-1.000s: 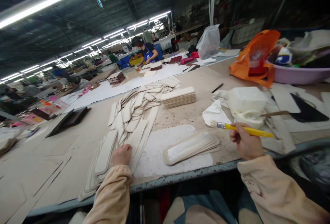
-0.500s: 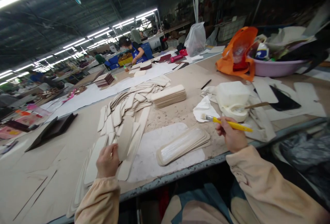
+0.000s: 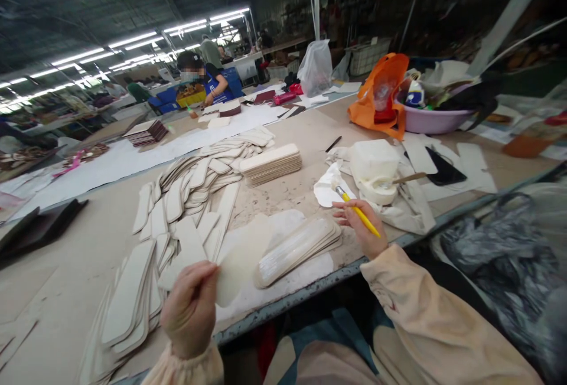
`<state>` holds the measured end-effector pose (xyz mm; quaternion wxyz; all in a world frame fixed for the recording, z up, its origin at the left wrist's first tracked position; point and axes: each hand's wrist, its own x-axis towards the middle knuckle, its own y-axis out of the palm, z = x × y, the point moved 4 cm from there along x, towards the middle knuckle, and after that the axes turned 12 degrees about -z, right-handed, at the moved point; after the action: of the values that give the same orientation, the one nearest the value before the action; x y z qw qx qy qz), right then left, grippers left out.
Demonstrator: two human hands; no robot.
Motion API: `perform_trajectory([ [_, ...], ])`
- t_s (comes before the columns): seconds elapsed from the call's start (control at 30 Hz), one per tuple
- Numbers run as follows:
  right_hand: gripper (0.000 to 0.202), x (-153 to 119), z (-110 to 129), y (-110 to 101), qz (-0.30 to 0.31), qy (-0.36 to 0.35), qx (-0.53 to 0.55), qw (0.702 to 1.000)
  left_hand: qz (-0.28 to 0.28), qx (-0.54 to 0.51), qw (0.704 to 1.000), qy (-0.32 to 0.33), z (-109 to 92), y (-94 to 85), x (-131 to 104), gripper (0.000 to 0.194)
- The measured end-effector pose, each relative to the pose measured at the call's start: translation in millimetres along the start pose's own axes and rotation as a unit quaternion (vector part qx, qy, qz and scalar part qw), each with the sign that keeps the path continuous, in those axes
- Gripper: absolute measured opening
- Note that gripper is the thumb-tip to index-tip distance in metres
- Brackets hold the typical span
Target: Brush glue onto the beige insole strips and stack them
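Observation:
Between thumb and fingers my left hand [image 3: 191,308] pinches one end of a cream strip [image 3: 241,261], which is blurred and tilted beside a fanned stack of strips [image 3: 296,252] with a shiny wet top. My right hand [image 3: 364,228] holds a yellow-handled brush [image 3: 359,212], its bristles over a crumpled white cloth [image 3: 326,187]. Behind the cloth is a white plastic container [image 3: 375,163] with a stick lying across its opening. A loose heap of cream strips [image 3: 177,199] spreads on the left, and a neat stack [image 3: 271,165] stands past the fanned one.
An orange bag [image 3: 381,98] and a lilac basin [image 3: 436,118] full of items sit at the back right. Dark folded pieces [image 3: 42,225] lie at the left. The table edge [image 3: 301,299] runs in front of me. A person in blue [image 3: 215,84] works farther back.
My left hand has lifted the strip off the heap and brought it right, beside the fanned stack. The brush in my right hand now points more steeply away from me. The view has turned right.

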<state>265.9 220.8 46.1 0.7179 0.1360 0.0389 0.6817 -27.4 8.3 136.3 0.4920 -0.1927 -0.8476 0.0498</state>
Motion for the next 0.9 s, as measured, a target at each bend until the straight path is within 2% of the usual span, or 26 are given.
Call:
perform_trajectory([
  [0.1, 0.034, -7, -5, 9, 0.045, 0.047, 0.017, 0.998, 0.092, -0.082, 0.992, -0.029, -18, 28.1, -25, 0.018],
  [0.17, 0.034, -10, -8, 13, 0.057, 0.044, 0.012, 0.997, 0.132, -0.114, 0.984, -0.048, -23, 42.4, -37, 0.018],
  [0.3, 0.031, -12, -8, 12, 0.066, -0.017, -0.041, 0.997, 0.144, -0.148, 0.975, -0.082, -23, 57.4, -45, 0.012],
  [0.37, 0.032, -11, -9, 14, 0.096, -0.024, -0.069, 0.993, 0.129, -0.138, 0.976, -0.108, -17, 61.2, -44, 0.005],
  [0.43, 0.034, -9, -8, 15, 0.113, -0.041, -0.091, 0.989, 0.138, -0.107, 0.971, -0.16, -6, 66.4, -43, 0.004],
  [0.5, 0.035, -4, -7, 16, 0.097, -0.069, -0.121, 0.986, 0.191, -0.084, 0.948, -0.241, 9, 74.4, -43, 0.012],
  [0.6, 0.036, 6, -8, 20, 0.052, -0.1, -0.178, 0.977, 0.281, -0.09, 0.891, -0.346, 30, 85.6, -47, 0.023],
  [0.67, 0.037, 11, -10, 25, 0.044, -0.123, -0.211, 0.969, 0.302, -0.091, 0.872, -0.375, 42, 89.3, -47, 0.028],
  [0.73, 0.036, 12, -11, 31, 0.052, -0.142, -0.231, 0.961, 0.309, -0.08, 0.865, -0.387, 52, 91.2, -46, 0.032],
  [0.9, 0.033, 9, -15, 37, 0.078, -0.146, -0.276, 0.947, 0.324, -0.066, 0.85, -0.409, 61, 93.2, -46, 0.035],
])
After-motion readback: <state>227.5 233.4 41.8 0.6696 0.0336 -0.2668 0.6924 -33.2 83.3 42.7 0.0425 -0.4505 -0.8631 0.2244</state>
